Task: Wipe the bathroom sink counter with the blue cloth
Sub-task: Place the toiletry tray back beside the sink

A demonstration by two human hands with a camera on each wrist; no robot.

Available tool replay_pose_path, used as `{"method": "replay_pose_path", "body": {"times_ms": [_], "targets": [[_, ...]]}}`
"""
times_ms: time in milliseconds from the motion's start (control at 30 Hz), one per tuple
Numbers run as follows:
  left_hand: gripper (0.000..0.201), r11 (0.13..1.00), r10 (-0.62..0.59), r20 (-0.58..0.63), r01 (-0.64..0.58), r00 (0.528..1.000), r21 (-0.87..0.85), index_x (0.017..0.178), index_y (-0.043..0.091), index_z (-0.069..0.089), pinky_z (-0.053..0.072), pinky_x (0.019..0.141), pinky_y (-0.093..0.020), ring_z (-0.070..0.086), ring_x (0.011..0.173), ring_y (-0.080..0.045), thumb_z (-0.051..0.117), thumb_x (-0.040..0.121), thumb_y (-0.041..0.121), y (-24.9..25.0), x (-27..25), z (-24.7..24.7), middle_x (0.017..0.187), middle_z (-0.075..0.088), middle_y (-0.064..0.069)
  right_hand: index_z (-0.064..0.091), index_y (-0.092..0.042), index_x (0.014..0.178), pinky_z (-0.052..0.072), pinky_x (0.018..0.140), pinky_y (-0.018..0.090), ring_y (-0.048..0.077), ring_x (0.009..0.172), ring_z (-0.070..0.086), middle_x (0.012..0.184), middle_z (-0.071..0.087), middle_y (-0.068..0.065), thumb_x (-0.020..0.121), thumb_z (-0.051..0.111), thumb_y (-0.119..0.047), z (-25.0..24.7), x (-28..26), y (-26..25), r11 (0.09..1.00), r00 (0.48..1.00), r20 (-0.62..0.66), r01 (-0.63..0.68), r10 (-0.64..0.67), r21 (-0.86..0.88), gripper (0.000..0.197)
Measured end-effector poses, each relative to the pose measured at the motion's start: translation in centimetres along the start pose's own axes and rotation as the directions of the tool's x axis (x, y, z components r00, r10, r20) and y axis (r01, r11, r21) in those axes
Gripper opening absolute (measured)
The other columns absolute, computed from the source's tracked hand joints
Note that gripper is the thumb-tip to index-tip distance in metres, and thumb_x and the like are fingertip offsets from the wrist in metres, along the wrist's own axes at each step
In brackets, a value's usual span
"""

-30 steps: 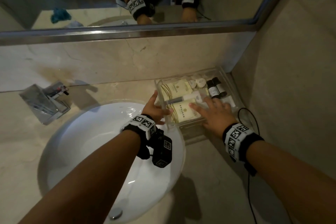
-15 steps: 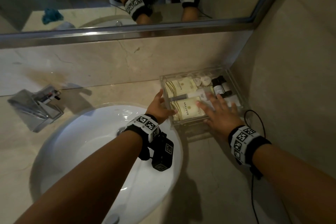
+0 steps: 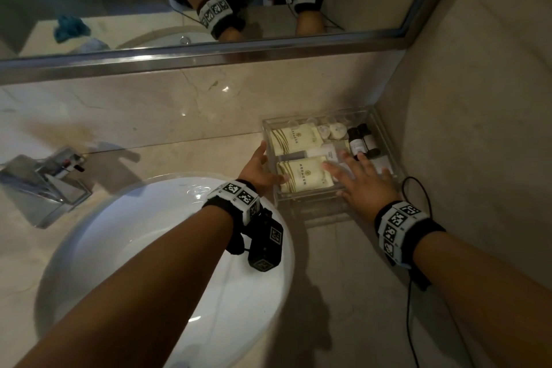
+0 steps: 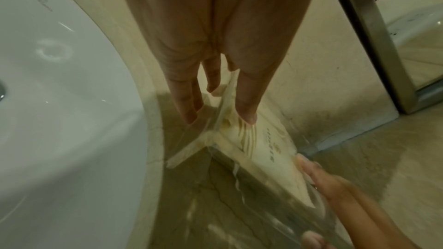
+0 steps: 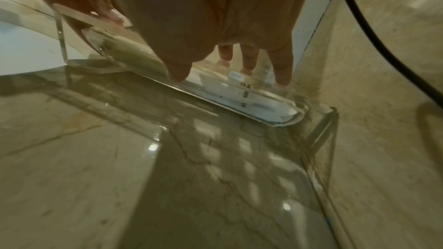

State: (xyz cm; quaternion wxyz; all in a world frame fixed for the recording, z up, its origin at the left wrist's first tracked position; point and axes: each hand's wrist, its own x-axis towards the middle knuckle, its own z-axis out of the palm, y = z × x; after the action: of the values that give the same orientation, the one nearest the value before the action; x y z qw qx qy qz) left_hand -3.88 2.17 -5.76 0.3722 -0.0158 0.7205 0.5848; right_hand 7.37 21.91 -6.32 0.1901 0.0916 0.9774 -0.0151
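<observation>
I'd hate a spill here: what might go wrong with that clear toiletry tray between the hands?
1. The clear tray sits right beside the sink; tilted by the left hand, it could slide packets into it.
2. The right hand lies flat near the small dark bottles and might knock them.
3. The black cable loops close by and may snag.

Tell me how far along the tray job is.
Done: toiletries lie in the tray, which sits by the corner wall. In hand: left hand on its left wall, right hand spread over the near rim, fingers straight. Left: probably a last nudge, then letting go.
</observation>
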Motion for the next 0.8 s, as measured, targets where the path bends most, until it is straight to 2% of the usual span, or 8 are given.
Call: {"method": "replay_pose_path", "body": {"times_ms": [200, 367, 500, 600, 700, 800], "targets": [[0.102, 0.999, -0.004, -0.010, 0.004, 1.000, 0.032, 0.152, 0.020, 0.006, 0.043, 0.101, -0.050, 0.042, 0.132, -0.029, 0.068, 0.077, -0.012, 0.4, 0.6, -0.1, 0.148, 0.038, -0.010, -0.012, -0.048, 0.141, 0.023, 0.108, 0.061, 0.027, 0.144, -0.003, 0.156, -0.012, -0.009, 0.096, 0.040, -0.031, -0.2, 0.2, 0.5, 0.999, 1.000, 0.014, 0.010, -0.010, -0.032, 0.070], [0.100, 0.997, -0.006, -0.029, 0.009, 1.000, 0.077, 0.151, 0.022, 0.009, 0.044, 0.101, -0.046, 0.044, 0.130, -0.028, 0.069, 0.078, -0.008, 0.6, 1.0, -0.2, 0.145, 0.041, -0.009, -0.012, -0.047, 0.141, 0.025, 0.107, 0.061, 0.028, 0.144, -0.004, 0.156, -0.012, -0.007, 0.095, 0.040, -0.031, -0.7, 0.2, 0.5, 0.999, 0.999, 0.048, -0.003, 0.005, -0.039, 0.071], [0.098, 0.979, 0.019, -0.078, -0.002, 0.997, 0.203, 0.151, 0.020, 0.010, 0.045, 0.101, -0.043, 0.049, 0.126, -0.027, 0.072, 0.078, -0.002, 0.6, 1.5, 0.1, 0.141, 0.047, -0.010, -0.014, -0.046, 0.141, 0.026, 0.107, 0.062, 0.030, 0.144, -0.003, 0.157, -0.010, -0.006, 0.095, 0.041, -0.031, -0.6, 0.3, 0.3, 0.998, 0.999, 0.037, -0.022, 0.025, -0.058, 0.073], [0.093, 0.935, 0.073, -0.118, -0.026, 0.990, 0.355, 0.151, 0.018, 0.013, 0.044, 0.103, -0.037, 0.050, 0.126, -0.025, 0.072, 0.081, 0.010, 0.2, 1.0, 0.6, 0.140, 0.050, -0.008, -0.015, -0.048, 0.140, 0.025, 0.107, 0.062, 0.030, 0.144, -0.004, 0.156, -0.009, -0.007, 0.095, 0.041, -0.030, -0.4, 0.4, 0.1, 0.998, 0.998, 0.040, -0.046, 0.048, -0.047, 0.074], [0.086, 0.892, 0.102, -0.130, -0.032, 0.986, 0.452, 0.151, 0.015, 0.016, 0.040, 0.106, -0.035, 0.045, 0.131, -0.025, 0.070, 0.084, 0.017, -0.6, -0.1, 0.9, 0.145, 0.044, -0.007, -0.011, -0.049, 0.140, 0.024, 0.108, 0.061, 0.030, 0.143, -0.002, 0.156, -0.007, -0.006, 0.094, 0.041, -0.020, -0.8, 0.1, -0.5, 0.996, 0.995, 0.047, -0.084, 0.085, -0.022, 0.075], [0.081, 0.867, 0.085, -0.097, -0.025, 0.992, 0.498, 0.149, 0.013, 0.023, 0.038, 0.107, -0.033, 0.042, 0.133, -0.024, 0.070, 0.083, 0.014, -0.9, -1.5, 0.7, 0.147, 0.042, -0.008, -0.002, -0.042, 0.144, 0.029, 0.107, 0.055, 0.033, 0.140, 0.010, 0.155, 0.000, 0.003, 0.088, 0.045, -0.007, -1.6, -0.8, -1.4, 0.996, 0.994, 0.057, -0.090, 0.091, -0.023, 0.081]]}}
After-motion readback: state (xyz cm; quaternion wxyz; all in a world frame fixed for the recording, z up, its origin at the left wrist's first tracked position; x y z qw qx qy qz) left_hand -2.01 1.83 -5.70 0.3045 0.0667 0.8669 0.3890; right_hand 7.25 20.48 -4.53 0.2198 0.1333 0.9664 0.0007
